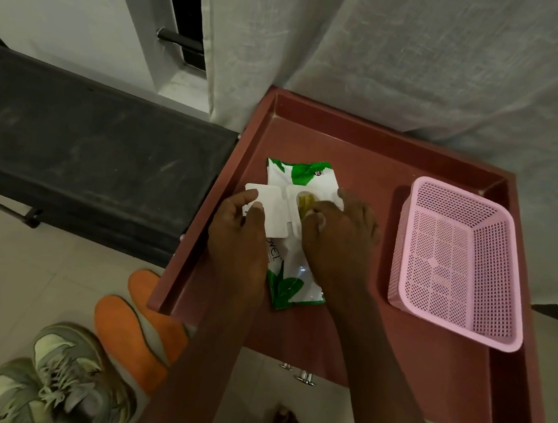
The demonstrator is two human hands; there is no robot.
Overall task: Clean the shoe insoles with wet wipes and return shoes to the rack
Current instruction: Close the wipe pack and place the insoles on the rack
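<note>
Wet wipes pack (302,176) lies on the reddish tabletop (376,159), its middle covered by both hands and its printed name only partly readable. Its white flip lid (271,207) stands open to the left, held down by the left hand (235,238), thumb on top. At the opening, the right hand (336,236) curls its fingertips (315,218) in; whether they pinch a wipe is unclear. Two orange insoles (139,330) lie on the floor, one partly under the table, beside grey sneakers (54,377).

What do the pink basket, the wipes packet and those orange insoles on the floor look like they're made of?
The pink basket looks like moulded plastic: rigid walls pierced with a regular grid of holes. The wipes packet seems to be glossy plastic film, crinkled and catching glare, with a stiffer white flap. The orange insoles look like matte foam, perhaps fabric-topped; that stays uncertain.
</note>
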